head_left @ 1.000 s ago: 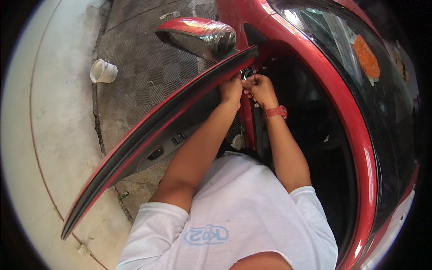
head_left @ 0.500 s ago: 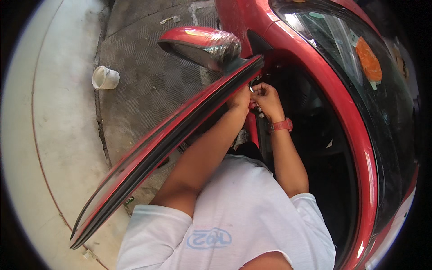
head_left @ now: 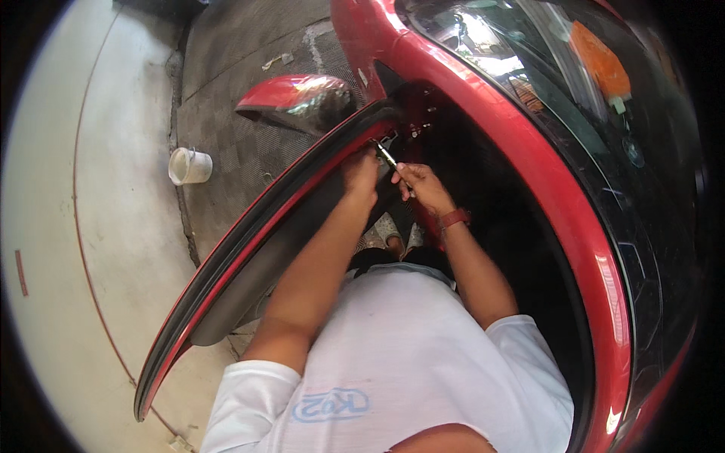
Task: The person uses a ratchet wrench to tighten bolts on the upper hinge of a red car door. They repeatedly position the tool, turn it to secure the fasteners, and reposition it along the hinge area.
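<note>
A red car door (head_left: 226, 241) stands open to my left, its dark inner panel facing me. My right hand (head_left: 427, 187), a red watch on its wrist, is closed around a slim silver-and-black hand tool (head_left: 386, 155); its exact kind is unclear. The tool slants up and left, its far end close to the door's front inner edge. My left hand (head_left: 361, 172) is raised against the inner side of the door by that end. Its fingers are largely hidden, so I cannot tell what they hold. Small metal door hardware (head_left: 389, 138) shows just beyond the tool.
The red side mirror (head_left: 298, 102) juts out past the door. Right of my arms curves the red car body frame (head_left: 521, 128), beside the windshield (head_left: 642, 189) and the dark cabin opening. A white bucket (head_left: 190, 166) stands on the floor at left, near a pale wall (head_left: 113, 189).
The door now shows more of its inner panel. Both hands have shifted left and apart. My right hand has changed from a pinch near the left hand to a grip on the tool, now plainly visible.
</note>
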`<state>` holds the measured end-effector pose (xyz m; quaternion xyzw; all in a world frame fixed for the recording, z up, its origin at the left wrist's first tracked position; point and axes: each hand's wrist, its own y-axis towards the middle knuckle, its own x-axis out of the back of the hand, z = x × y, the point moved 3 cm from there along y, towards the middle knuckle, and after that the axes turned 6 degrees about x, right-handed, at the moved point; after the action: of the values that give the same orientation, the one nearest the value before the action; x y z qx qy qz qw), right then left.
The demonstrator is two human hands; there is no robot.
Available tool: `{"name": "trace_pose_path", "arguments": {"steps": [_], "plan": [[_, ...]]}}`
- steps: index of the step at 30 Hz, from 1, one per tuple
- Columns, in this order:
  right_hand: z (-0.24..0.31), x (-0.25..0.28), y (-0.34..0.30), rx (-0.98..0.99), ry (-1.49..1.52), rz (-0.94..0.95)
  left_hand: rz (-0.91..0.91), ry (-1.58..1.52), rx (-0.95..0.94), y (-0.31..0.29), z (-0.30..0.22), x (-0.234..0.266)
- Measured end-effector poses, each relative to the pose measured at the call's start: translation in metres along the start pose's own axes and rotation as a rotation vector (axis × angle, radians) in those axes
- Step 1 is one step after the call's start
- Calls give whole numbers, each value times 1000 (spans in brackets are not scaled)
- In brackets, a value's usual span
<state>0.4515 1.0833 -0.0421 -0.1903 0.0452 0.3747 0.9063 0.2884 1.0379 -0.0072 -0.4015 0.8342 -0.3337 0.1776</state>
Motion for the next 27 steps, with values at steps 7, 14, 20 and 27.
{"name": "trace_pose_path", "arguments": {"steps": [7, 14, 20, 27], "plan": [[8, -14, -6, 131, -129, -268, 172, 306, -44, -65, 8, 53], [34, -18, -22, 373, -584, -468, 135, 212, -21, -64, 20, -1], [40, -24, -28, 404, -622, -464, 10, 119, 7, -54, 16, -30], [-7, -1, -55, 678, -562, -452, -72, -11, -48, -54, 16, -46]]}}
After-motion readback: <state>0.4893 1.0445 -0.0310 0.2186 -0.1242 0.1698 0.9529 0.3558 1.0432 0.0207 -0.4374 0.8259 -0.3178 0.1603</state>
